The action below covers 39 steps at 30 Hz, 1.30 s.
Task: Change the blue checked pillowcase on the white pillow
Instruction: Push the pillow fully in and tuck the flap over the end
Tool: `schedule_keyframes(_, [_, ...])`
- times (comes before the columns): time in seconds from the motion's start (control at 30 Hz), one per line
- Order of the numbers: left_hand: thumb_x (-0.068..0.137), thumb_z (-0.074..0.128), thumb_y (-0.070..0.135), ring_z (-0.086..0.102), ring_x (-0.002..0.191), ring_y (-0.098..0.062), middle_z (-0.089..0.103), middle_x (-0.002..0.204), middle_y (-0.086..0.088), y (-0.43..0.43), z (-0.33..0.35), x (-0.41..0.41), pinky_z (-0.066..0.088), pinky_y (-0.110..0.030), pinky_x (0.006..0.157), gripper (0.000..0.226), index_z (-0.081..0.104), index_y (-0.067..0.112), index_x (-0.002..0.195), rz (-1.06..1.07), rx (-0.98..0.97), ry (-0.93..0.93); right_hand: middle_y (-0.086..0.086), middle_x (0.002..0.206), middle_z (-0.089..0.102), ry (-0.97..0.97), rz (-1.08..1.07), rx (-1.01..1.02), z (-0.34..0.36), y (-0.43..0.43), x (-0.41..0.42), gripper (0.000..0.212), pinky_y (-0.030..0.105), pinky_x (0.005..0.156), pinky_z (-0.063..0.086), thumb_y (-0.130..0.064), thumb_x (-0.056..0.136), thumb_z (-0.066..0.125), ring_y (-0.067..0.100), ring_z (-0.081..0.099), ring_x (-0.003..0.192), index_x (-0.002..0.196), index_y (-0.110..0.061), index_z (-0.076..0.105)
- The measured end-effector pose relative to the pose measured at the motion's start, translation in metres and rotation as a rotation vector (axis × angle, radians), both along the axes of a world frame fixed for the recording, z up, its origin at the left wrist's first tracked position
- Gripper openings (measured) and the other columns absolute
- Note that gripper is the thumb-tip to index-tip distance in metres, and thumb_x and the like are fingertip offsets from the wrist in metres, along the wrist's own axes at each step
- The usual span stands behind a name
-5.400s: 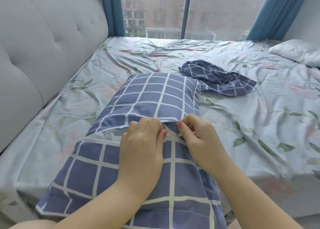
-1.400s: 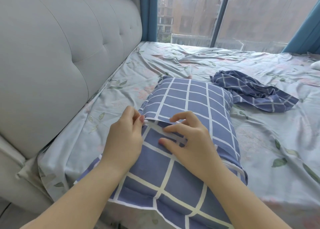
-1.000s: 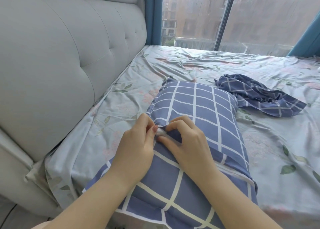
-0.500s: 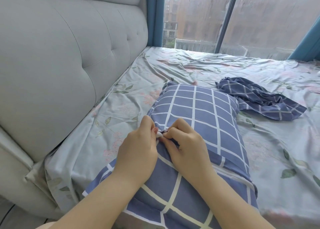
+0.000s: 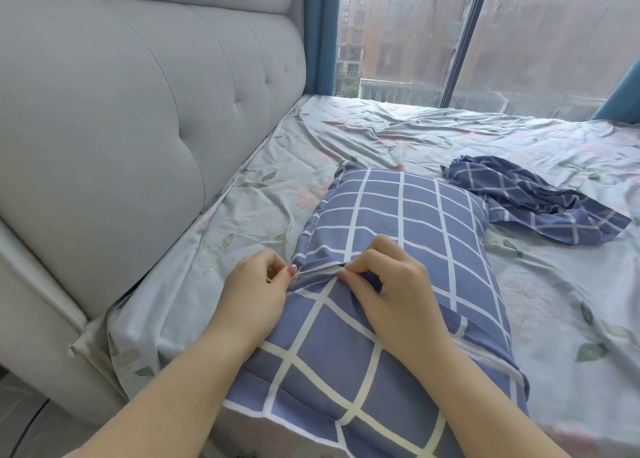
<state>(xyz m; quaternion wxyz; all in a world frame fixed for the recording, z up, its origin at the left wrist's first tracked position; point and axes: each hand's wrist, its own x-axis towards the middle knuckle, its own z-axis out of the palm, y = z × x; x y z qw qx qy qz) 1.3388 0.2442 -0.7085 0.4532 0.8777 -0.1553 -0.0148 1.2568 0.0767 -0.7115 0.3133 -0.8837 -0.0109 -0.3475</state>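
A pillow in a blue checked pillowcase (image 5: 401, 215) lies lengthwise on the bed in front of me, its near end hanging over the mattress edge. A fold line runs across its middle. My left hand (image 5: 256, 284) pinches the cloth at the left edge of that fold. My right hand (image 5: 391, 281) pinches the same fold just to the right, fingers curled into the fabric. The white pillow inside is hidden. A second blue checked pillowcase (image 5: 533, 204) lies crumpled beyond the pillow, to its right.
The bed carries a pale floral sheet (image 5: 450, 139), wrinkled toward the window. A grey tufted headboard (image 5: 121, 111) runs along the left. A large window (image 5: 485, 35) with blue curtains stands behind the bed.
Both hands slid left along the fold to the pillow's left edge over the last second, and have just drawn slightly apart. The view shifted a little.
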Motion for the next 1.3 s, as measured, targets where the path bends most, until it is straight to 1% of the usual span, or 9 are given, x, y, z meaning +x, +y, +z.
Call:
schedule_keyframes(0.27, [0.099,0.054,0.028,0.059,0.084,-0.017,0.064,0.090,-0.003,0.000,-0.002,0.006,0.042,-0.025,0.066,0.024,0.060,0.012,0.082,-0.014,0.014,0.075,-0.006,0.083,0.058,-0.042,-0.005,-0.018,0.000,0.001,-0.004,0.002,0.038,0.061,0.053,-0.013,0.084,0.074,0.016,0.061,0.070,0.083,-0.013,0.074])
schedule_keyframes(0.37, [0.101,0.052,0.027,0.057,0.079,-0.015,0.064,0.084,-0.001,0.000,0.003,0.001,0.041,-0.023,0.065,0.023,0.059,0.011,0.086,-0.026,-0.077,0.125,-0.004,0.088,0.062,-0.052,-0.007,-0.013,0.002,0.001,-0.005,0.011,0.030,0.067,0.055,-0.007,0.079,0.079,0.012,0.064,0.074,0.090,-0.011,0.078])
schedule_keyframes(0.57, [0.090,0.069,0.020,0.065,0.082,-0.012,0.070,0.085,0.007,0.009,0.003,0.011,0.049,-0.029,0.073,0.010,0.063,0.019,0.081,-0.016,-0.071,0.055,-0.008,0.101,0.062,0.043,0.051,-0.060,0.001,0.002,-0.005,0.028,0.032,0.076,0.055,-0.004,0.079,0.078,0.012,0.063,0.086,0.105,-0.013,0.075])
schedule_keyframes(0.73, [0.085,0.074,0.014,0.065,0.083,-0.007,0.069,0.100,0.012,0.012,0.001,0.017,0.048,-0.020,0.073,0.028,0.065,0.032,0.104,-0.188,-0.057,0.197,-0.009,0.108,0.061,0.109,0.092,-0.145,0.000,0.004,-0.005,0.030,0.032,0.081,0.053,-0.002,0.084,0.071,0.017,0.060,0.095,0.109,-0.016,0.074])
schedule_keyframes(0.83, [0.084,0.077,0.024,0.061,0.069,0.006,0.071,0.081,0.019,0.012,-0.002,0.020,0.044,-0.014,0.070,0.018,0.074,0.033,0.099,-0.234,-0.050,0.142,-0.009,0.107,0.063,0.090,0.087,-0.202,0.000,0.005,-0.004,0.030,0.033,0.077,0.053,0.003,0.086,0.065,0.019,0.058,0.091,0.106,-0.018,0.075])
schedule_keyframes(0.9, [0.084,0.078,0.027,0.052,0.052,0.007,0.061,0.056,0.025,0.010,-0.003,0.020,0.038,-0.007,0.057,0.008,0.078,0.030,0.091,-0.241,-0.077,0.149,-0.007,0.104,0.066,0.054,0.071,-0.210,0.001,0.003,-0.004,0.032,0.035,0.073,0.055,0.005,0.085,0.062,0.020,0.059,0.090,0.103,-0.017,0.076])
schedule_keyframes(0.97, [0.084,0.078,0.026,0.047,0.045,0.005,0.057,0.049,0.023,0.010,-0.004,0.022,0.033,-0.006,0.049,0.003,0.079,0.027,0.086,-0.246,-0.083,0.119,-0.008,0.102,0.066,0.039,0.071,-0.200,0.000,0.001,-0.005,0.033,0.035,0.072,0.055,0.006,0.085,0.062,0.020,0.060,0.090,0.102,-0.018,0.076])
schedule_keyframes(1.17, [0.085,0.075,0.025,0.057,0.084,0.000,0.067,0.086,0.019,0.028,-0.004,0.044,0.043,-0.018,0.076,0.008,0.080,0.032,0.087,-0.298,0.135,-0.171,-0.017,0.090,0.059,0.129,0.040,-0.069,0.002,-0.007,-0.014,0.041,0.019,0.071,0.045,-0.002,0.084,0.071,-0.007,0.049,0.073,0.117,-0.026,0.064])
schedule_keyframes(1.3, [0.089,0.070,0.034,0.056,0.080,-0.002,0.064,0.091,0.024,0.038,-0.003,0.048,0.042,-0.021,0.066,0.011,0.078,0.042,0.089,-0.339,0.338,-0.237,-0.013,0.086,0.056,0.199,0.070,-0.226,0.002,-0.020,-0.025,0.018,0.033,0.060,0.053,-0.006,0.083,0.075,0.003,0.048,0.063,0.092,-0.021,0.070])
